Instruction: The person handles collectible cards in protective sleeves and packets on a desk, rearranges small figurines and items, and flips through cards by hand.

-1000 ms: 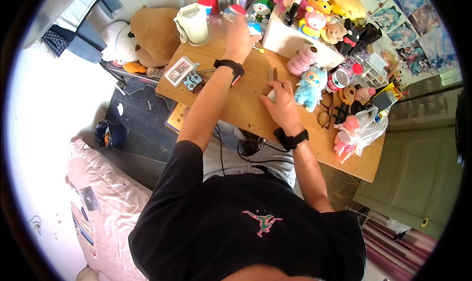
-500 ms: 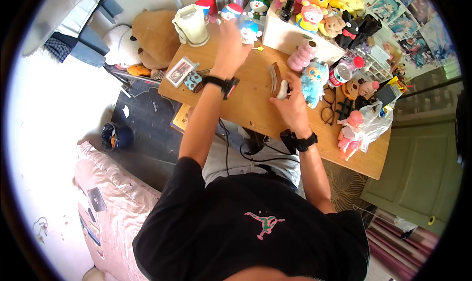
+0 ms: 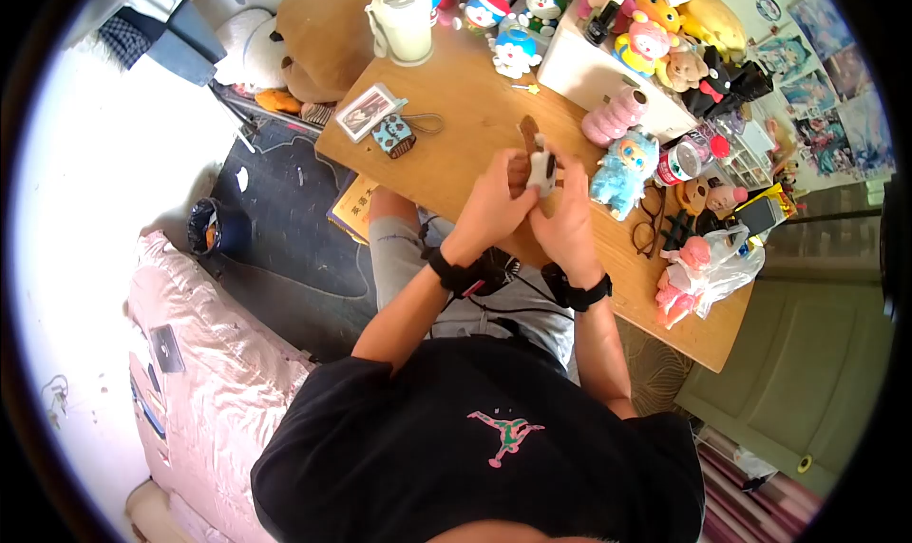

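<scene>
A small white object with a black patch [image 3: 542, 171] is between my two hands above the front part of the desk; its kind is unclear. My left hand [image 3: 496, 206] is closed, with its fingers curled against the object's left side. On the other side, my right hand [image 3: 567, 222] pinches it with thumb and fingers. Just beyond rises the end of a narrow brown item [image 3: 529, 130], partly hidden by the white object; whether a hand touches it I cannot tell. The blue furry doll [image 3: 622, 174] sits right of my right hand.
On the wooden desk [image 3: 465, 115] stand a cream jug [image 3: 401, 25], several toy figures, a pink ribbed bottle [image 3: 616, 115] and eyeglasses [image 3: 648, 225]. A framed card [image 3: 369, 113] and a blue patterned pouch [image 3: 394, 136] lie at left. A bagged pink doll [image 3: 679, 282] is at right.
My left hand has come back from the toy figures at the far side of the desk to meet my right hand. Both now grip the white object. The view has shifted slightly.
</scene>
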Motion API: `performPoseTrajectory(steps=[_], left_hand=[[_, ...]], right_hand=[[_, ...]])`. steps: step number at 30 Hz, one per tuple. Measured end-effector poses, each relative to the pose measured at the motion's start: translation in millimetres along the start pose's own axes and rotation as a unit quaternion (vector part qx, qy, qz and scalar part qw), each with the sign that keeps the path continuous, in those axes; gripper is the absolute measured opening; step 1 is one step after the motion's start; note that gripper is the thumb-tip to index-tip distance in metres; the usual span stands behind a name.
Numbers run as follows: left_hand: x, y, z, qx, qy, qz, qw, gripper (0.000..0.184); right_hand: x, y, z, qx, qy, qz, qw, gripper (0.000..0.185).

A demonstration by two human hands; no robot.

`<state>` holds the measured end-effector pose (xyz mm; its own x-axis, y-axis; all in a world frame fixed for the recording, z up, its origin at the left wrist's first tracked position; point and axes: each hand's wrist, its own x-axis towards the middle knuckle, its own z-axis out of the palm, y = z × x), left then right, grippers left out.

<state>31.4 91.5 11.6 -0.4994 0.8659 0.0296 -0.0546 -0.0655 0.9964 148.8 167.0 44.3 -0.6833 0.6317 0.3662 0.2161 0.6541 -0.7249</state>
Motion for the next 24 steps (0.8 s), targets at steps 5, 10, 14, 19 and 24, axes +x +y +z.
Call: performPoseTrajectory(steps=[5,10,14,19,24], left_hand=[[31,-14,7,-0.081,0.023,-0.002,0.996,0.048],[85,-60,36,-0.005,0.082,0.109,0.991,0.042],[88,-48,43,-0.016,0.062,0.116,0.991,0.038],[89,-34,30,0.084,-0.032,0.065,0.994,0.024],[90,-24,13,0.075,-0.070,0.036,0.994,0.026]], right_hand=[[11,2,-1,-0.021,0.031,-0.006,0.999,0.059],[22,31,2,-0.103,0.047,-0.087,0.990,0.056],[35,44,2,-0.069,0.045,-0.081,0.993,0.058],[45,49,3,-0.075,0.022,-0.071,0.994,0.053],[49,39,10,-0.165,-0.019,0.018,0.986,0.045]])
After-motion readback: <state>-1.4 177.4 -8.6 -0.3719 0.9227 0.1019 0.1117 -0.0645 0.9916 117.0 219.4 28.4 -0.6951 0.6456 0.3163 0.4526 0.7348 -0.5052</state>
